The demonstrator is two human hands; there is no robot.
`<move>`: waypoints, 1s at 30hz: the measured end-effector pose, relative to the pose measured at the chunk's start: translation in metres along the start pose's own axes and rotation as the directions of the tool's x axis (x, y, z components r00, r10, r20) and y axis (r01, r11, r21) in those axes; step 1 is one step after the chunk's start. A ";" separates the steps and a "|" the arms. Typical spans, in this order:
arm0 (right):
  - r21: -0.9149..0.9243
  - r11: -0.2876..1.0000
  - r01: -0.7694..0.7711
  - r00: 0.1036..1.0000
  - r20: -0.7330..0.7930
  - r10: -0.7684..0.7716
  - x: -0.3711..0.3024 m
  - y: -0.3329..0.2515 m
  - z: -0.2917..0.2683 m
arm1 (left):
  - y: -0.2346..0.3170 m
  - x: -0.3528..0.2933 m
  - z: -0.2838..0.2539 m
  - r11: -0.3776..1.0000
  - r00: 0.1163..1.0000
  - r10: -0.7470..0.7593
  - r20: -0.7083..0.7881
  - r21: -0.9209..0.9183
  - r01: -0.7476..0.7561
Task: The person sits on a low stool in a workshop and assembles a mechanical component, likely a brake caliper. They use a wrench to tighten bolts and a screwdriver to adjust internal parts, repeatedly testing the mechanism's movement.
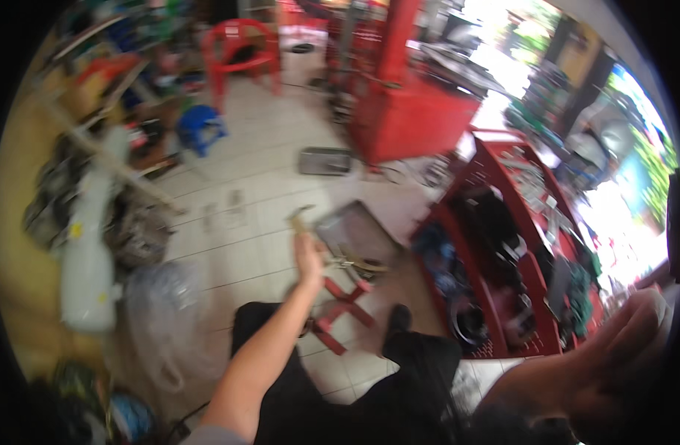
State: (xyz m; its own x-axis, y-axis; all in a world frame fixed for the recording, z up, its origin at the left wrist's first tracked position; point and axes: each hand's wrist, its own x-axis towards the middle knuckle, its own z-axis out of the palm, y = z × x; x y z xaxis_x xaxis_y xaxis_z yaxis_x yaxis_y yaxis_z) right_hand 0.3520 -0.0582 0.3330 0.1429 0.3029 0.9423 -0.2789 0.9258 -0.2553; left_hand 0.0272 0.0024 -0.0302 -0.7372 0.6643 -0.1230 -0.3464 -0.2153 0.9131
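My left hand (308, 257) is stretched out over the tiled floor, its fingers closed round a narrow tan piece (299, 222) with a thin, bent tip. Blur hides its exact kind. Just beyond that hand lies a shallow grey metal tray (360, 231). A curved brownish part (371, 265) and small metal pieces show at its near edge. Below the hand is a red metal frame stand (343, 311) with crossed bars. At the lower right my right hand (625, 337) is raised close to the camera, beside the red tool cart; its fingers are too smeared to read.
The red tool cart (495, 245) holds wrenches and dark parts on its shelves. A second grey tray (325, 161) lies farther off, before a red machine base (414, 122). Leftward are a clear plastic bag (166, 311), a white cylinder (91, 252), a blue stool (200, 129) and a red chair (242, 52).
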 end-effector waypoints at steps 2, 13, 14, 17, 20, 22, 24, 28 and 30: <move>0.017 1.000 0.026 0.988 0.154 -0.029 -0.008 0.008 0.022 | -0.004 -0.001 -0.016 0.995 0.999 -0.025 0.042 -0.100 0.029; 0.061 0.993 0.102 0.993 0.059 -0.106 -0.009 0.006 0.050 | -0.007 -0.002 0.030 0.990 0.998 0.013 0.060 -0.140 -0.004; 0.085 0.991 0.103 0.993 0.046 -0.107 -0.009 0.009 0.060 | -0.008 0.003 0.024 0.990 0.999 0.019 0.046 -0.141 -0.012; 0.063 0.997 -0.045 0.998 -0.049 0.048 -0.037 0.032 0.070 | 0.006 -0.006 0.031 0.986 0.995 -0.089 0.039 -0.139 0.094; 0.040 0.854 -0.519 0.848 -0.100 0.521 -0.104 0.093 0.068 | -0.014 0.008 -0.002 0.991 0.997 -0.073 -0.009 -0.116 0.071; -0.312 0.550 -0.775 0.585 -0.024 0.811 -0.152 0.144 0.057 | -0.022 0.006 0.020 0.983 0.994 -0.113 0.005 -0.148 0.112; -0.282 0.359 -0.890 0.371 0.011 0.929 -0.228 0.206 0.047 | -0.027 0.014 0.040 0.976 0.992 -0.116 0.055 -0.182 0.124; -0.382 0.053 -0.923 0.084 -0.065 0.994 -0.323 0.249 0.048 | -0.048 0.017 0.039 0.963 0.980 -0.194 0.050 -0.182 0.200; -0.380 -0.061 -0.923 -0.057 -0.023 0.998 -0.336 0.250 0.049 | -0.058 0.014 0.029 0.959 0.968 -0.248 0.043 -0.129 0.252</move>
State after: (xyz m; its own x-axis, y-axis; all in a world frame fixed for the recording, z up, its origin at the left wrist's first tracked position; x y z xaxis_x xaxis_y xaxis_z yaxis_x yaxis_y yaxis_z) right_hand 0.1874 0.0604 -0.0372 -0.2649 0.9120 -0.3132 0.2462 -0.2500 -0.9364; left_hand 0.0541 0.0450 -0.0737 -0.6023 0.7273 -0.3291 -0.5926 -0.1311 0.7948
